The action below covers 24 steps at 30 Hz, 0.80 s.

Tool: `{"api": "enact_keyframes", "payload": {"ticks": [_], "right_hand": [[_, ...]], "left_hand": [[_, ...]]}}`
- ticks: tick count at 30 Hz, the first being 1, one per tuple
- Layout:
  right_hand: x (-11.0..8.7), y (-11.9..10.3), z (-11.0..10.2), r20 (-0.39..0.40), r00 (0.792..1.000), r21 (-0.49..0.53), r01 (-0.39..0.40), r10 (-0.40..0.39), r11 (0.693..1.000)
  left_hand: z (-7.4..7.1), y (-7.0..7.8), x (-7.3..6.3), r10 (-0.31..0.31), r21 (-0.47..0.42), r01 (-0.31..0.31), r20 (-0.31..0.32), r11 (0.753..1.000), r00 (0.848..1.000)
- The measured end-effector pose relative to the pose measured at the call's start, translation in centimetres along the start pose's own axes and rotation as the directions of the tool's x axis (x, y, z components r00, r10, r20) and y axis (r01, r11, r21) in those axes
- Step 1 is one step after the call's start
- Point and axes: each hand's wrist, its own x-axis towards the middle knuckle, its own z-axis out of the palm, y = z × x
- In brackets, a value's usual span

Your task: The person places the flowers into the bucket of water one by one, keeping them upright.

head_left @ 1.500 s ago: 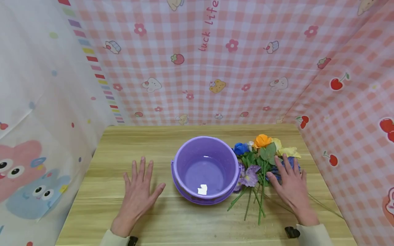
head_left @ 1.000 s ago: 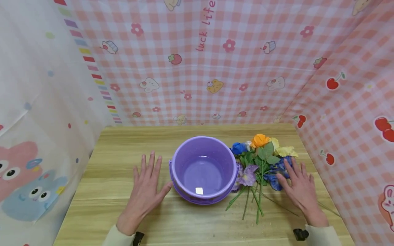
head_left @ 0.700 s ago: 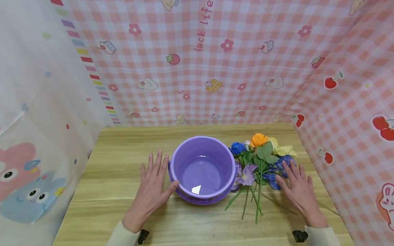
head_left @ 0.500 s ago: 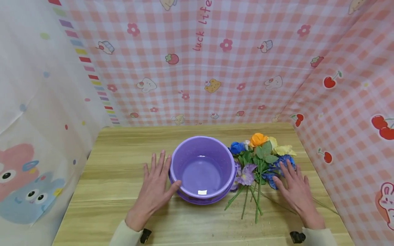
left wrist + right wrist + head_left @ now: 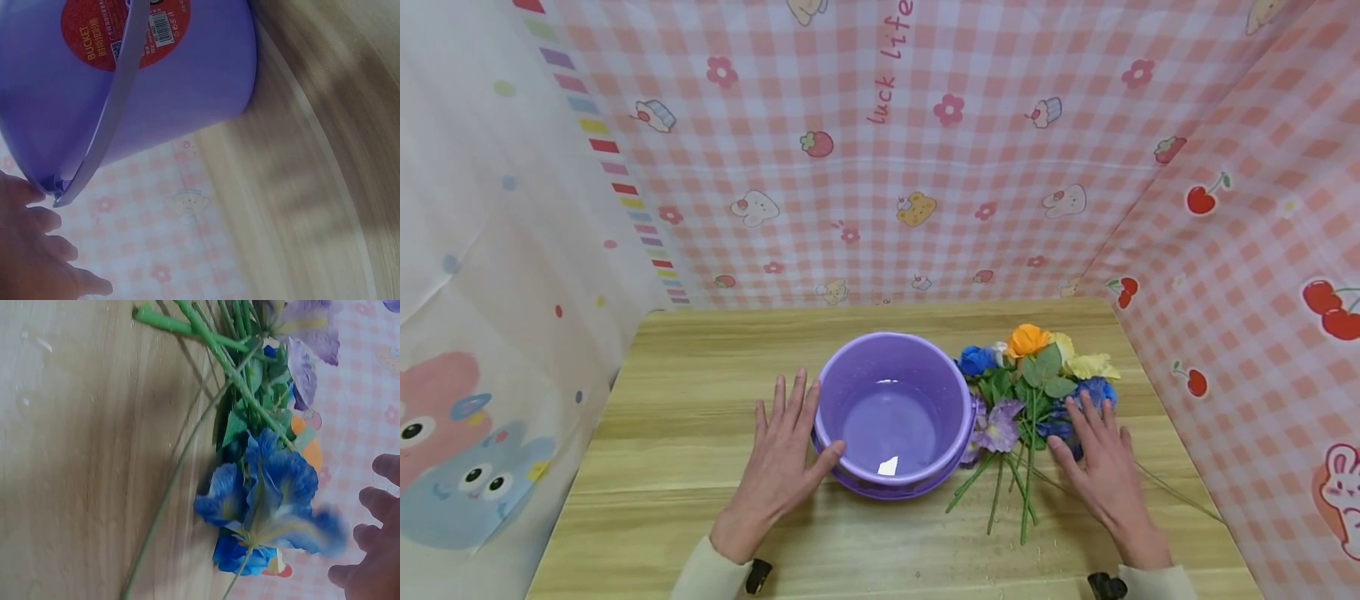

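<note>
A purple plastic bucket [image 5: 891, 408] stands upright mid-table, with bright reflections and what looks like water inside. Its handle [image 5: 115, 109] hangs down, and a red label [image 5: 125, 31] shows in the left wrist view. My left hand [image 5: 778, 467] is at the bucket's left side, fingers straight, thumb by the rim; whether it touches is hard to tell. To the right lie artificial flowers: purple [image 5: 997, 425], blue [image 5: 976, 360], orange [image 5: 1027, 340] and yellow [image 5: 1092, 366]. My right hand [image 5: 1105, 479] hovers with spread fingers over a blue iris-like flower [image 5: 275, 487], holding nothing.
Green stems [image 5: 1025, 500] cross toward the table's front, and one long thin stem [image 5: 1180, 492] reaches right. Small droplets dot the wooden table [image 5: 925, 550]. A pink checked cloth [image 5: 880, 167] hangs behind and at the right; a white printed cloth [image 5: 490, 250] hangs at the left.
My left hand has moved right, up to the bucket's side. The right hand shifted right, then back left over the blue flower. The head view has drifted slightly. Bucket and flowers stay put.
</note>
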Motion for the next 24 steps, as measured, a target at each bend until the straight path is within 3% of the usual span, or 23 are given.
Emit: {"api": "enact_keyframes", "payload": {"ticks": [11, 18, 24], "right_hand": [[-0.4, -0.5, 1.9, -0.101, 0.993, 0.050, 0.073, -0.067, 0.996], [-0.5, -0.9, 3.1, -0.232, 0.966, 0.087, 0.142, -0.118, 0.986], [-0.7, -1.2, 4.0, -0.315, 0.943, 0.135, 0.160, -0.110, 0.978]], "left_hand": [[0.1, 0.0, -0.1, 0.002, 0.008, -0.002, 0.008, 1.000, 1.000], [0.1, 0.0, -0.1, 0.009, 0.004, -0.009, 0.005, 1.000, 1.000], [0.2, -0.1, 0.0, 0.011, 0.006, -0.011, 0.007, 1.000, 1.000]]}}
